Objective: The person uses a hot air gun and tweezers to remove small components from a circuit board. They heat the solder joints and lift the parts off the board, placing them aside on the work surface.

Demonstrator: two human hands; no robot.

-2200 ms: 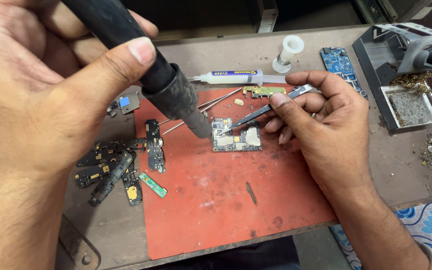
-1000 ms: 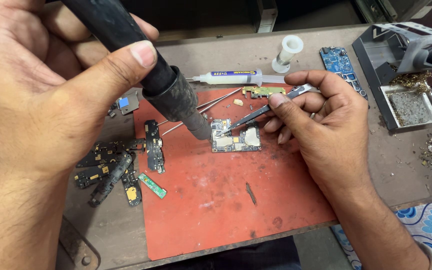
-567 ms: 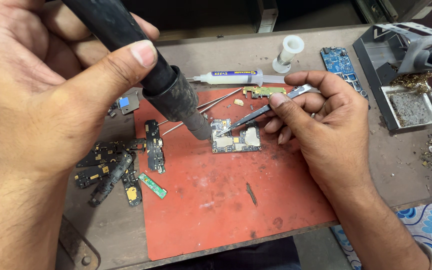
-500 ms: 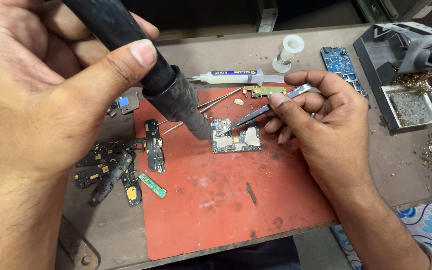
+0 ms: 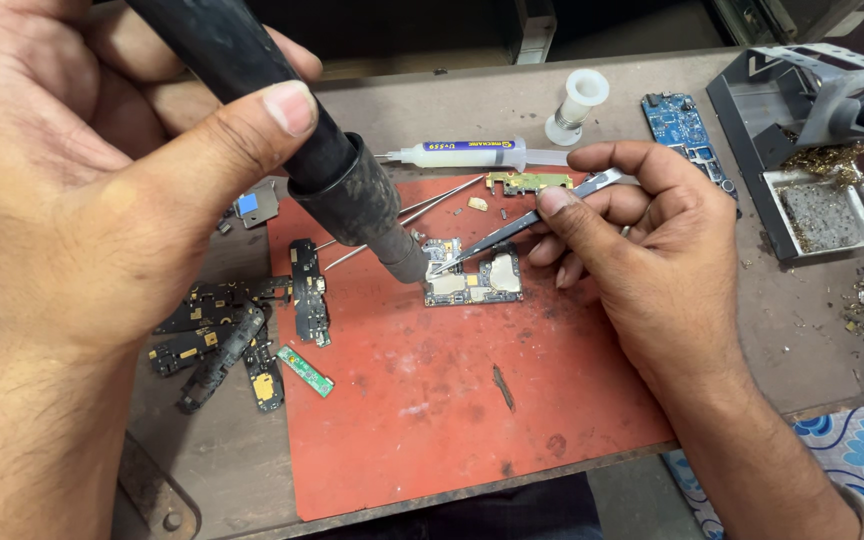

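My left hand [image 5: 102, 190] grips a thick black hot-air tool [image 5: 322, 165], its nozzle pointing down at the left edge of a small circuit board [image 5: 472, 280]. The board lies on a red work mat [image 5: 422, 400]. My right hand [image 5: 642, 250] pinches metal tweezers [image 5: 522, 225], whose tips touch the board's upper left corner right beside the nozzle. The hand's lower fingers rest on the mat next to the board.
A flux syringe [image 5: 472, 153], a white spool [image 5: 577, 100] and a blue board [image 5: 682, 125] lie behind the mat. A second pair of tweezers [image 5: 432, 205] lies on the mat. Dark board parts [image 5: 242, 340] sit at left. A soldering stand with a tray [image 5: 812, 205] is at right.
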